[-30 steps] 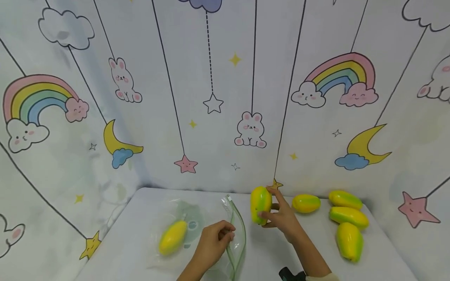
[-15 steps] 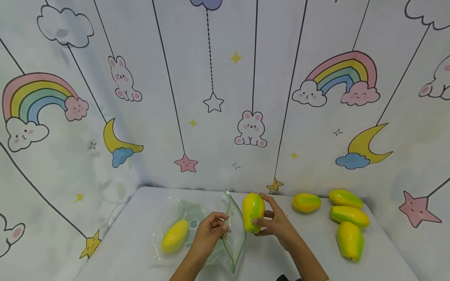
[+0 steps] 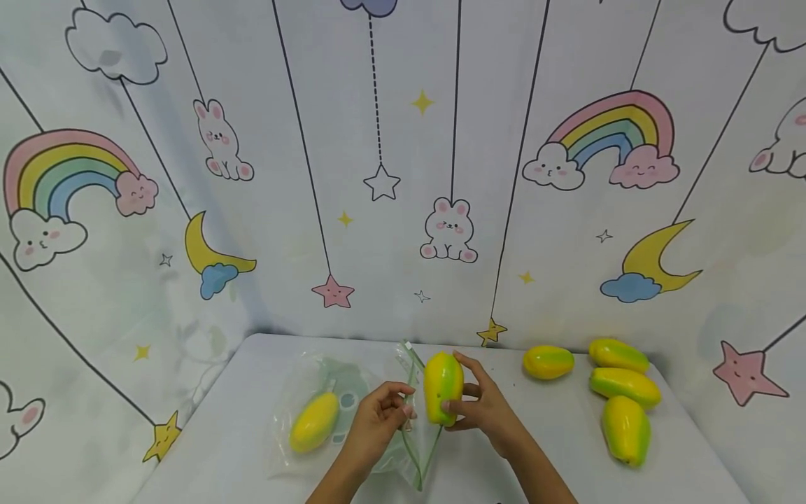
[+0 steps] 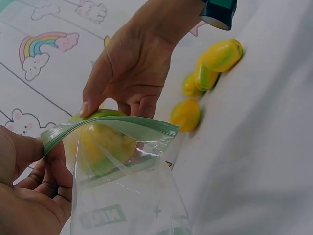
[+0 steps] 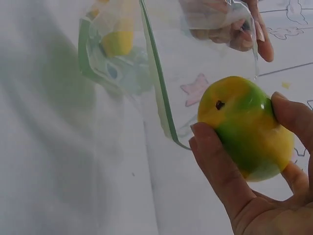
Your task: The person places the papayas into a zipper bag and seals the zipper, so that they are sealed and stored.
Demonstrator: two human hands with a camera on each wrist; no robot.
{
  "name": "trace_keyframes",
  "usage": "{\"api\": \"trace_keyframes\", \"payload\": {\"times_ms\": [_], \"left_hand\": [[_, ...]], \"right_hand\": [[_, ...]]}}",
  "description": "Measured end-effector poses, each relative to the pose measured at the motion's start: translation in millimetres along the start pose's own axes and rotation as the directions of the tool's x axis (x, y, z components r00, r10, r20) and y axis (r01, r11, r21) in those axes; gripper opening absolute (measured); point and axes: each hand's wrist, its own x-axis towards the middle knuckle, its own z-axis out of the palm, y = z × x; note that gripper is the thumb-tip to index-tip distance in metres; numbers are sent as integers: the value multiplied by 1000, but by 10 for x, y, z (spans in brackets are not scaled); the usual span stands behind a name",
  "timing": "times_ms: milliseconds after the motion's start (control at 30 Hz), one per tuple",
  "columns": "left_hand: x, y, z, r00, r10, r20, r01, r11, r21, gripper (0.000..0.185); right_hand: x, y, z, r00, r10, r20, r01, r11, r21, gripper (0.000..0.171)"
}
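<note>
My right hand (image 3: 488,409) grips a yellow-green papaya (image 3: 443,388), fingers and thumb round its sides. It is held upright at the mouth of a clear zip bag (image 4: 132,196) with a green seal strip. With its thumb and fingers, my left hand (image 3: 380,416) pinches the edge of that mouth. In the left wrist view the papaya is partly behind the bag's plastic; in the right wrist view my right hand (image 5: 274,210) holds it just beside the parted green rim. Another yellow papaya (image 3: 314,423) lies inside the bag on the table.
At the right of the white table (image 3: 491,469), one papaya (image 3: 548,362) lies alone. Beside it are a back papaya (image 3: 618,355), a middle papaya (image 3: 625,388) and a front papaya (image 3: 626,430). A patterned cloth wall (image 3: 378,245) rises behind the table.
My right hand has brought the papaya leftward and slightly down, to the bag's mouth. My left hand has risen a little, and the mouth has been drawn wider.
</note>
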Motion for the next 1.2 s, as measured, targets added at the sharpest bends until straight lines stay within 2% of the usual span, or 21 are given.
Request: {"api": "trace_keyframes", "payload": {"times_ms": [133, 233, 333, 433, 533, 667, 767, 867, 967, 1100, 1200], "left_hand": [[-5, -3, 1, 1000, -1, 4, 1, 1000, -4, 26], [-12, -4, 1, 1000, 4, 9, -4, 1000, -9, 26], [-17, -8, 5, 1000, 18, 18, -18, 1000, -14, 26], [-18, -11, 5, 999, 32, 23, -32, 999, -5, 27], [-15, -10, 0, 999, 40, 19, -40, 999, 18, 27], [-22, -15, -17, 999, 49, 23, -50, 998, 40, 29], [-29, -22, -23, 998, 58, 32, -60, 997, 54, 30], [-30, -28, -16, 997, 69, 32, -71, 995, 72, 30], [-21, -34, -1, 996, 87, 36, -89, 993, 81, 29], [-23, -23, 8, 993, 99, 61, -104, 990, 95, 30], [-50, -2, -17, 993, 105, 59, -112, 985, 131, 30]], "right_hand": [[-12, 42, 84, 998, -31, 48, 30, 999, 13, 88], [-31, 64, 152, 998, -55, 24, 55, 998, -10, 88], [-66, 71, 225, 994, -98, -50, 92, 990, -111, 89], [-102, 72, 298, 980, -175, -90, 146, 954, -262, 89], [-110, 92, 362, 975, -217, -44, 191, 926, -326, 88], [-77, 160, 404, 982, -182, 53, 189, 940, -283, 85], [-52, 200, 422, 982, -173, 78, 189, 936, -298, 84], [-43, 214, 457, 976, -212, 55, 217, 900, -379, 85], [-52, 222, 513, 961, -278, -10, 235, 831, -503, 88], [-85, 249, 612, 928, -358, -105, 215, 743, -634, 93], [-87, 285, 702, 912, -398, -101, 233, 704, -671, 98]]}}
